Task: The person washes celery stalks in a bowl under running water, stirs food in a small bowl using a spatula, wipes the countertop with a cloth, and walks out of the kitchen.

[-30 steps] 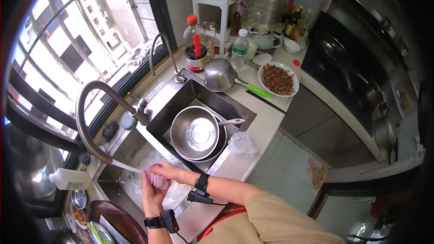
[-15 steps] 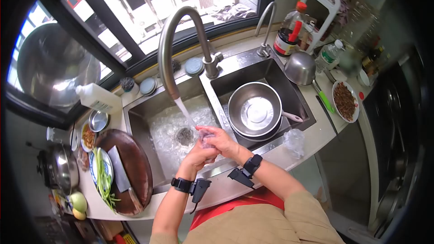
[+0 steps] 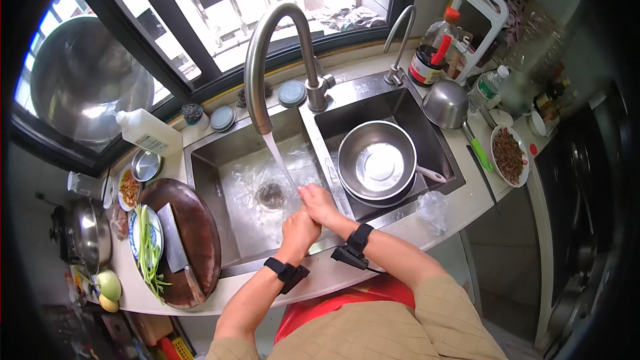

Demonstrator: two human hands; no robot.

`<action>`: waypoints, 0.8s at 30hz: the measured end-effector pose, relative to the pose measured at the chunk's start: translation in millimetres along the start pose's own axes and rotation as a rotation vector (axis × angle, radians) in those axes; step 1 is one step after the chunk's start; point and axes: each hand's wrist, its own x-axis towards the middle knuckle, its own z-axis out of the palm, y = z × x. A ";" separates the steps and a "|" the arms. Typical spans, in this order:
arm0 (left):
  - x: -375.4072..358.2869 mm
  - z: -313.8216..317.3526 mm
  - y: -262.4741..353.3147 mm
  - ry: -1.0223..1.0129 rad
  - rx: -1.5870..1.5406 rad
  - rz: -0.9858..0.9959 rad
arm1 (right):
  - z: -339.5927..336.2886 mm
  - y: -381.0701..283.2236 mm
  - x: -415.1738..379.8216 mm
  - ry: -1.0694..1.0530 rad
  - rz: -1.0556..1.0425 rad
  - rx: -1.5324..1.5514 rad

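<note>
My left hand (image 3: 300,232) is closed, with its back toward me, over the near right part of the left sink basin (image 3: 230,247). My right hand (image 3: 319,204) presses against it, fingers curled together at the water's edge. The hands touch each other, and whatever lies between them, if anything, is hidden. From the tall faucet (image 3: 257,87) a stream of water (image 3: 277,153) runs down onto the fingers. Water swirls around the drain (image 3: 271,195).
In the right basin (image 3: 433,160) sits a steel pan (image 3: 377,160). A crumpled plastic bag (image 3: 432,212) lies at its near edge. At left, a round cutting board (image 3: 207,253) bears a cleaver (image 3: 173,240) beside a plate of green stalks (image 3: 148,247). A green-handled knife (image 3: 478,148) lies right.
Both hands have closed more tightly together; the wet, translucent patch between them no longer shows. Water in the left basin looks calmer. The view has shifted slightly.
</note>
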 end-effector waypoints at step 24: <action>34.4 24.5 34.9 0.184 0.124 0.145 | -134.3 -59.5 146.9 -0.023 -0.091 -0.185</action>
